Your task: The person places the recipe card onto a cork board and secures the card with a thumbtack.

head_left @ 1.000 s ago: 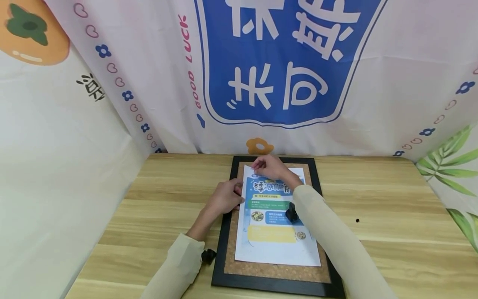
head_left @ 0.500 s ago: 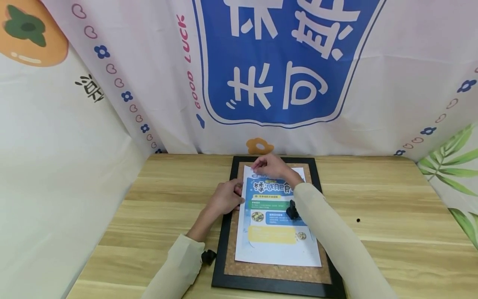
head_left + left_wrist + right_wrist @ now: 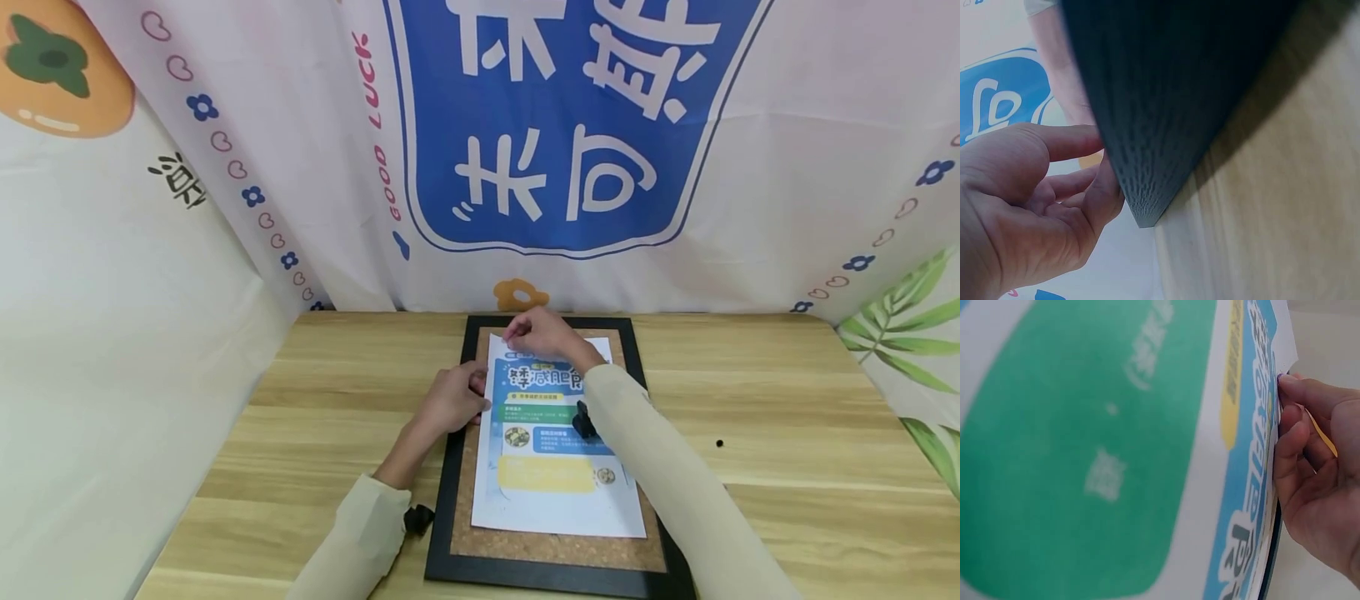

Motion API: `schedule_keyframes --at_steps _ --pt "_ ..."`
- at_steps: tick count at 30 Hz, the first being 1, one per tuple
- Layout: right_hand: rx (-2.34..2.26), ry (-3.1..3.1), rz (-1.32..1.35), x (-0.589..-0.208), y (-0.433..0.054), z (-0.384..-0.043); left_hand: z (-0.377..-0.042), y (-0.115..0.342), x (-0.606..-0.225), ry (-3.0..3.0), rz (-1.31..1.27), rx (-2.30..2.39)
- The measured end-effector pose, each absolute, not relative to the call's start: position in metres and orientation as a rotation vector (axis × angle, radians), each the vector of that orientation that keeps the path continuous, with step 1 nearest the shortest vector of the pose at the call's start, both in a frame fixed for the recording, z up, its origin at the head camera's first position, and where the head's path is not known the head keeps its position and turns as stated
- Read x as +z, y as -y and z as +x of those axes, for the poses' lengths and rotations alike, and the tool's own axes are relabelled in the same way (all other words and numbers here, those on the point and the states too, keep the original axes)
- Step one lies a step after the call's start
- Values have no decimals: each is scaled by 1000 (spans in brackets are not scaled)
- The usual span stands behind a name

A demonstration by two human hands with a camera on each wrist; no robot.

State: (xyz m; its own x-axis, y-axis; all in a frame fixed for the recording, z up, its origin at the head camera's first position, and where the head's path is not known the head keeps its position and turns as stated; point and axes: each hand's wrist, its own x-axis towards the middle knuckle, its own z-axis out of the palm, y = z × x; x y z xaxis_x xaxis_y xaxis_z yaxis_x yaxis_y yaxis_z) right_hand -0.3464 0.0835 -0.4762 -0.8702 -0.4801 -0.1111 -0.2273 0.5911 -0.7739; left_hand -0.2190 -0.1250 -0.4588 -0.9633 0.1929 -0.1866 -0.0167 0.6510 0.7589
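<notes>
A printed poster (image 3: 558, 512), white with blue, green and yellow panels, lies on a cork board (image 3: 540, 547) with a black frame (image 3: 555, 576). My right hand (image 3: 546, 335) is at the poster's top left, its thumb and fingertips pinching a small purple pushpin (image 3: 1281, 379) against the paper. The fingers hide most of that pin. At the poster's left edge, my left hand (image 3: 453, 398) rests over the frame with thumb and forefinger spread, touching paper and board. In the left wrist view, that hand's fingertips disappear behind the frame's dark side.
The board lies on a wood-grain table (image 3: 337, 400), near its back edge. A tiny black object (image 3: 720, 443) sits on the table to the right. Behind the table hangs a printed white curtain (image 3: 337, 208) with a blue panel.
Both hands and the poster hold almost the same places. The head view has shifted very slightly.
</notes>
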Motion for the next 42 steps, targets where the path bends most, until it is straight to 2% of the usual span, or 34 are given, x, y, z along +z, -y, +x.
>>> schedule_keyframes --at_steps 42 --pt "-1114 -2413 -499 -470 -83 -361 -220 124 -460 -2644 155 1192"
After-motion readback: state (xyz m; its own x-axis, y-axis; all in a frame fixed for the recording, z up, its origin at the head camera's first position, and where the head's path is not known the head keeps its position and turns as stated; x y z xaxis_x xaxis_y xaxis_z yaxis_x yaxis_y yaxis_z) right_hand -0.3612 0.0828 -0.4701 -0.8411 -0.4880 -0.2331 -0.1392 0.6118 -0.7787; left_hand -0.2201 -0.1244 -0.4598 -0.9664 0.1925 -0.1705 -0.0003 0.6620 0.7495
